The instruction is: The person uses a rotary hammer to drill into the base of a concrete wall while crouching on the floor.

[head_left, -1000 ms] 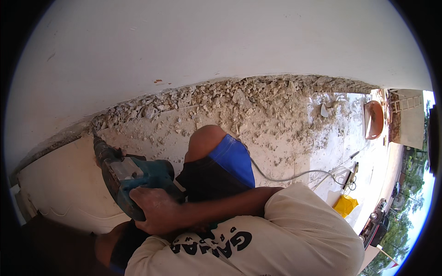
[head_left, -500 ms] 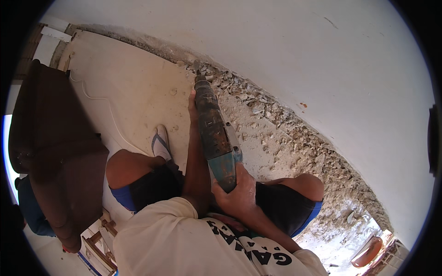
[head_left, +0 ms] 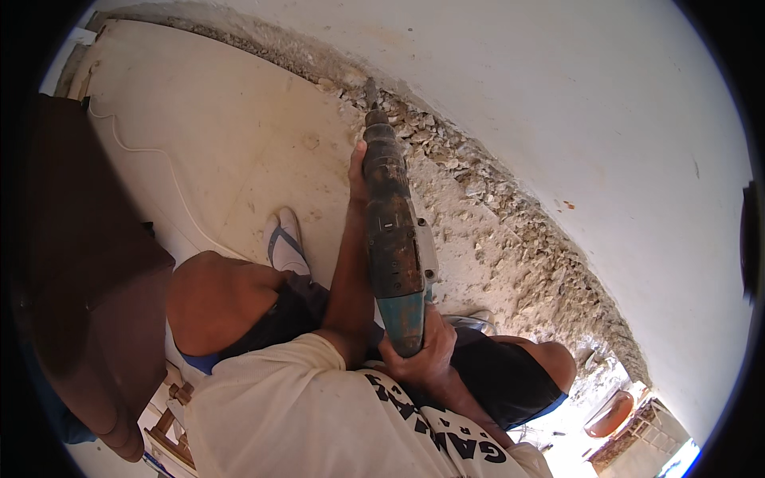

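Rubble [head_left: 510,215] is lying in a broken strip along the foot of a white wall [head_left: 574,95], where a dusty demolition hammer [head_left: 392,231] is being held by a crouching person. The tool's long dark body is running from the person's lap up toward the wall, its chisel tip [head_left: 370,92] meeting the rubble line. The teal rear end of the tool is being gripped by the right hand [head_left: 418,350], whose fingers are closed firmly around the handle just above the person's cream shirt [head_left: 303,414]. The left hand [head_left: 357,171] is being pressed against the left side of the barrel near the front; whether its fingers are fully wrapping the barrel cannot be told, since most of that hand is hidden behind the tool.

A rounded orange-brown vessel [head_left: 610,413] is standing at the lower right, near the far end of the rubble; its contents cannot be made out.

Dark print is showing across the front of the shirt. Both knees are being bent, with dark shorts edged in blue, and a foot in a pale sandal [head_left: 285,239] is resting on the cream floor [head_left: 207,135]. A thin white cord [head_left: 171,179] is trailing across that floor. A large dark brown piece of furniture [head_left: 80,263] is filling the left side.
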A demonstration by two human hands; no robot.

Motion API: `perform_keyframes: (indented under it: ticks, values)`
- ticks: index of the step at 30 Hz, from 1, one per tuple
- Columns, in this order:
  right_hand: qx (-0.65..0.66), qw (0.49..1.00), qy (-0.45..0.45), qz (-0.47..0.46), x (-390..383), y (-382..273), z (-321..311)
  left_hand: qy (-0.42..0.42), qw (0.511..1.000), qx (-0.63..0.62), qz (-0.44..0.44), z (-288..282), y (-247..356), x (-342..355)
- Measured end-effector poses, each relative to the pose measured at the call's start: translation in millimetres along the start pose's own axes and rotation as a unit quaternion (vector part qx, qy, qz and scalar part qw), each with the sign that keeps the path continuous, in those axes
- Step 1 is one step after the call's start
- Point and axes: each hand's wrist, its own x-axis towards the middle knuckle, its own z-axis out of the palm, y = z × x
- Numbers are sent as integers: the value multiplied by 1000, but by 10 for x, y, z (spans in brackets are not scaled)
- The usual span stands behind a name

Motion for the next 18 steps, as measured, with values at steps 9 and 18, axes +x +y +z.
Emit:
perform_keyframes:
  ticks: [9,18]
  values:
    - [-69,992,101,-27,149,-173,304,19,999,3,28,-23,295,58]
    - [-82,994,72,18,213,-323,606,12,997,-59,-46,-225,468,143]
